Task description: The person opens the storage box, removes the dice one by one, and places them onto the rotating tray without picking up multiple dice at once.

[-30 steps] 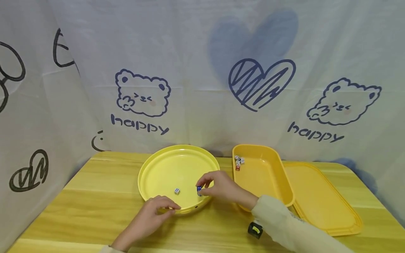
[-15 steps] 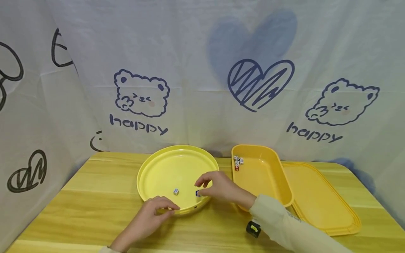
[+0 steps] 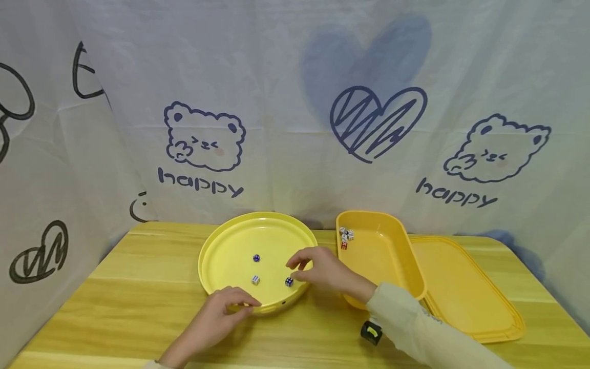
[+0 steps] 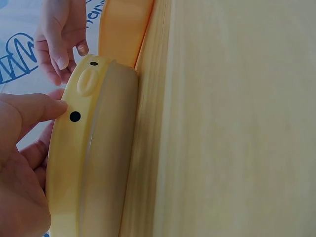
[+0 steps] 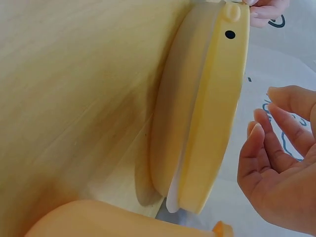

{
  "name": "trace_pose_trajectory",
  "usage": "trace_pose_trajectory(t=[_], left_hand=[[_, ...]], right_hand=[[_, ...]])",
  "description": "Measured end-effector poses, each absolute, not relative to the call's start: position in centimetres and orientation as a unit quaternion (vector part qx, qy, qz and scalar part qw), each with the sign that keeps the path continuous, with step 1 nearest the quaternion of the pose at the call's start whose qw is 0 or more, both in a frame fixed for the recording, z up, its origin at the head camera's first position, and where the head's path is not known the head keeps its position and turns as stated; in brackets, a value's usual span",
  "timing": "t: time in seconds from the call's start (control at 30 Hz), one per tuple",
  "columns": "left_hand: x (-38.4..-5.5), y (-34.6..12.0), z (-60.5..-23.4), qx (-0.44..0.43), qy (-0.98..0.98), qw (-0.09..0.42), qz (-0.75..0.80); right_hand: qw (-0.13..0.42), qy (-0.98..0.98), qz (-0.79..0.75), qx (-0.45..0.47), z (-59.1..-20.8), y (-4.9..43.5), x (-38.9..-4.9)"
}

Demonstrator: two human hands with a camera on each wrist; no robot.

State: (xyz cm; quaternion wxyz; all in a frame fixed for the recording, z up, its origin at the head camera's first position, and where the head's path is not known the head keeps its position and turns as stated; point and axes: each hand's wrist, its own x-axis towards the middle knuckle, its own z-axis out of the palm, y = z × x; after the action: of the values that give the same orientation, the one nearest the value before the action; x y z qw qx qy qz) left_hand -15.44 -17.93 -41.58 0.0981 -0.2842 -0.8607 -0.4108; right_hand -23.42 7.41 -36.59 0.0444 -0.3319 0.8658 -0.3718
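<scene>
My left hand (image 3: pixel 230 312) grips the near rim of a round yellow tray (image 3: pixel 209 251); in the left wrist view its thumb and fingers lie on either side of the tray's wall (image 4: pixel 64 163). Over the tray's right side hovers my right hand (image 3: pixel 320 269), fingers loosely bent and apart, holding nothing. Just below its fingertips lies a blue die (image 3: pixel 289 282). A second blue die (image 3: pixel 256 258) sits nearer the tray's middle, and a white die (image 3: pixel 255 280) lies in front of it. The right wrist view shows the right hand (image 5: pixel 281 163) with a gap between thumb and fingers.
Right of the tray stands an orange-yellow box (image 3: pixel 382 251), with several white dice (image 3: pixel 346 234) and a red die (image 3: pixel 344 246) in its back left corner. Its flat lid (image 3: pixel 465 287) lies beside it. A printed cloth (image 3: pixel 286 169) hangs behind the table.
My right hand has let go of the blue dice. One lies under the fingertips, and the other has rolled left toward the tray's middle. The left hand stays at the rim.
</scene>
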Motion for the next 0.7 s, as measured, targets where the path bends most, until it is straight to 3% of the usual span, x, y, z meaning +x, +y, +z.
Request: trace_pose_trajectory(t=[0.33, 0.7], left_hand=[[-15.5, -17.8, -41.8, -0.286, -0.859, 0.098, -0.412], [-15.4, -17.8, -42.2, -0.288, -0.859, 0.107, -0.410]], right_hand=[[0.046, 0.874, -0.364, -0.320, -35.8, 7.5, -23.3], [-0.008, 0.880, -0.408, -0.241, -31.5, 10.2, -25.3]])
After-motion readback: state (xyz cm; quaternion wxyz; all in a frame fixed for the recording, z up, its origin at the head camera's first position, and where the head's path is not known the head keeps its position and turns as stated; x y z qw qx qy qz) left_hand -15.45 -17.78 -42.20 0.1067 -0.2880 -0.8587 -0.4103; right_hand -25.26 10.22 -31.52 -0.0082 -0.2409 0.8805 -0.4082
